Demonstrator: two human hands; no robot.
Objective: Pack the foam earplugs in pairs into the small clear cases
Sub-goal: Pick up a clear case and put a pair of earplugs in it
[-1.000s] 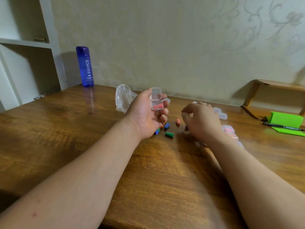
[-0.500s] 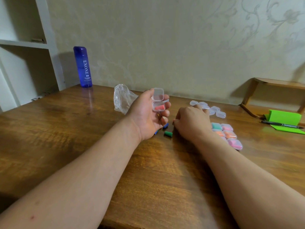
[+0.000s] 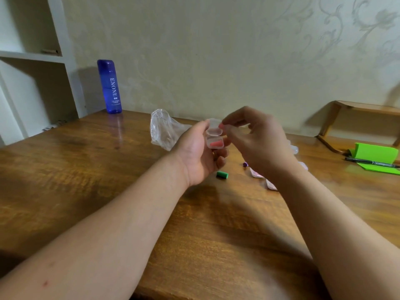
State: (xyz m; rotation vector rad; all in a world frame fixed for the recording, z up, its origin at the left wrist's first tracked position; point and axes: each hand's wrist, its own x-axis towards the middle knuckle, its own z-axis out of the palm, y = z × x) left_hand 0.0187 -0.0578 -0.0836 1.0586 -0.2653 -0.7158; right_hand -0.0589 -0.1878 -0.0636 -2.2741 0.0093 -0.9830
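The left hand (image 3: 198, 156) is curled around a small clear case (image 3: 214, 138), thumb on its far side and fingers under it, lifted above the bench (image 3: 86, 169) near the middle of the view; the case's lid stands open, hinged upward at 12 o'clock, and one red earplug (image 3: 217, 144) lies in its lower half; the right hand (image 3: 257, 144) sits just at 3 o'clock of the case, thumb and forefinger pinched on a second red earplug (image 3: 221, 126) right at the lid's edge, the other fingers loosely bent; on the bench at 6 o'clock of the case lies a green earplug (image 3: 222, 174), with a purple earplug (image 3: 245, 164) at 4 o'clock; filled cases (image 3: 270, 185) peep out from under the right forearm, partly hidden; a crumpled clear bag (image 3: 164, 131) lies at 9 o'clock of the left hand; a blue bottle (image 3: 109, 86) stands upright at 10 o'clock by the wall; a green stand (image 3: 376, 153) with a pen (image 3: 368, 163) lies at 3 o'clock, well apart.
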